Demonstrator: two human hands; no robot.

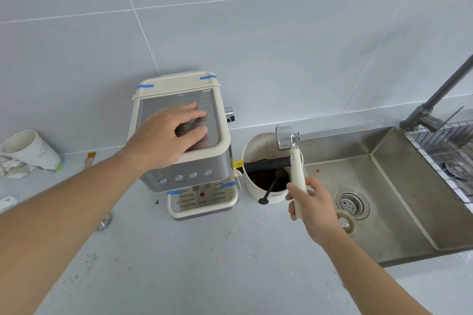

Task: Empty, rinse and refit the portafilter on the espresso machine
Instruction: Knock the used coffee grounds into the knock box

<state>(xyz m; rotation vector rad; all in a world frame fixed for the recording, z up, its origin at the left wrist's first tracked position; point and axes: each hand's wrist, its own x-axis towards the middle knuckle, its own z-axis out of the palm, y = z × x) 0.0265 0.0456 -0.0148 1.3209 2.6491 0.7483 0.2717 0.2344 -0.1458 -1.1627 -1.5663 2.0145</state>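
Observation:
The cream and steel espresso machine (pixel 197 176) stands on the grey counter against the tiled wall. My left hand (pixel 169 133) lies flat on its top plate, fingers spread, holding nothing. My right hand (pixel 311 206) grips the cream handle of the portafilter (pixel 288 139). Its metal head is raised over the far rim of the white knock box (pixel 253 186), which stands right of the machine. The knock box has a black bar across it and dark coffee grounds inside.
A steel sink (pixel 399 186) with a drain strainer (pixel 352 203) lies to the right, a grey tap (pixel 435 100) above it and a wire rack (pixel 445 151) on its right side. A tipped paper cup (pixel 33 151) lies far left. Coffee specks dot the counter (pixel 204 263).

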